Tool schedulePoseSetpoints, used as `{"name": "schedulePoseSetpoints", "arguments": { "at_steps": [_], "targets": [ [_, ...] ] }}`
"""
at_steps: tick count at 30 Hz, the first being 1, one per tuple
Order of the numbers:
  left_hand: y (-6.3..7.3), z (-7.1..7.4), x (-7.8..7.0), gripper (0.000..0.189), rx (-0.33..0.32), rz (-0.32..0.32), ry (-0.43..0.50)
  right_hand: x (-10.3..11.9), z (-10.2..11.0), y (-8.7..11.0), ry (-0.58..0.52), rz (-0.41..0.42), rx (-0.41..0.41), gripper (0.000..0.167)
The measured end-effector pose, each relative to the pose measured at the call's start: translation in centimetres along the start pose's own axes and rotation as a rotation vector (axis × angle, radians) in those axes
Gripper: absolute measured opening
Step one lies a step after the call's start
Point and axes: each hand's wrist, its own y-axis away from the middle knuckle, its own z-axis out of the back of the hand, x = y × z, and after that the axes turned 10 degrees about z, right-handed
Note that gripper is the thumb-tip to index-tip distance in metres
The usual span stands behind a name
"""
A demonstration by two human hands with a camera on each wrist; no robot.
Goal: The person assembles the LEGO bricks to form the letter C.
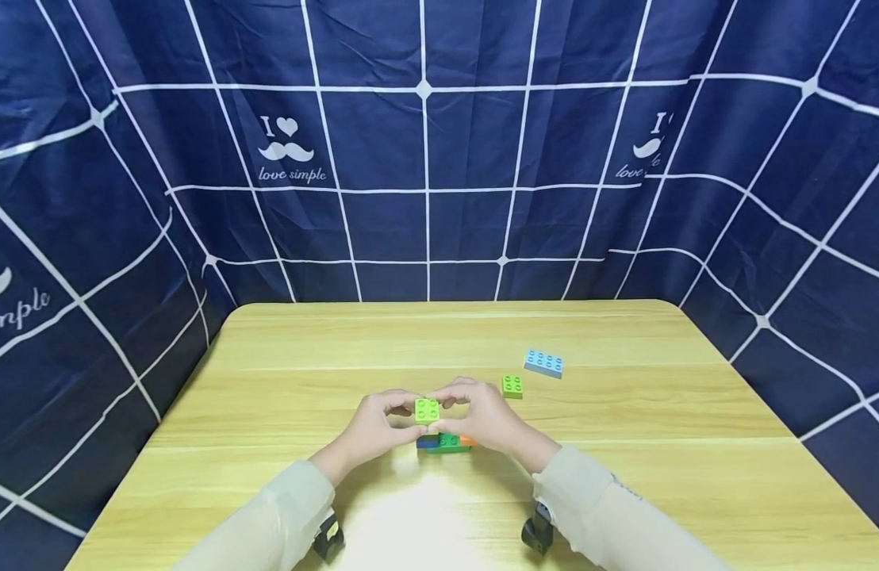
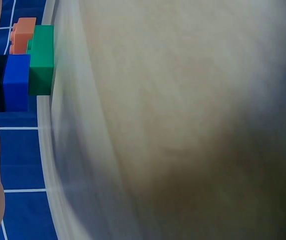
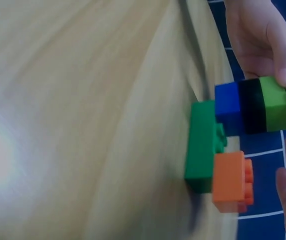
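Two lime green bricks form the top of a small stack between my hands. My left hand pinches them from the left, its thumb tip against their side in the right wrist view. From the right my right hand pinches at the same lime green bricks with thumb and finger. Below them come a black brick and a blue brick. The blue one sits on one end of a long green brick. An orange brick stands on the green brick's other end.
Behind my right hand, a loose lime green brick lies on the wooden table. A light blue brick is just beyond it. A dark blue curtain with white lines hangs around the table's back and sides.
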Motion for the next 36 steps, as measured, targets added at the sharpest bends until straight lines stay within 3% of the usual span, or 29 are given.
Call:
{"name": "schedulePoseSetpoints", "arguments": {
  "at_steps": [5, 10, 18, 27, 36],
  "targets": [
    [0.1, -0.1, -0.7, 0.027, -0.002, -0.002, 0.006, -0.6, 0.0, 0.5, -0.059, 0.007, -0.004, 0.044],
    [0.1, -0.2, -0.6, 0.029, -0.014, 0.020, 0.004, -2.0, 1.3, 1.1, -0.110, -0.054, -0.047, 0.052],
    [0.1, -0.3, -0.2, 0.030, -0.018, 0.062, 0.018, -6.2, 5.3, 2.2, 0.075, -0.116, -0.194, 0.051],
    [0.2, -0.4, 0.0, 0.030, -0.013, 0.074, 0.045, -10.5, 9.4, 3.7, 0.244, -0.231, -0.227, 0.052],
    [0.2, -0.4, 0.1, 0.030, -0.024, 0.059, 0.008, -13.4, 10.9, 4.8, 0.310, -0.277, -0.224, 0.062]
  ]
}}
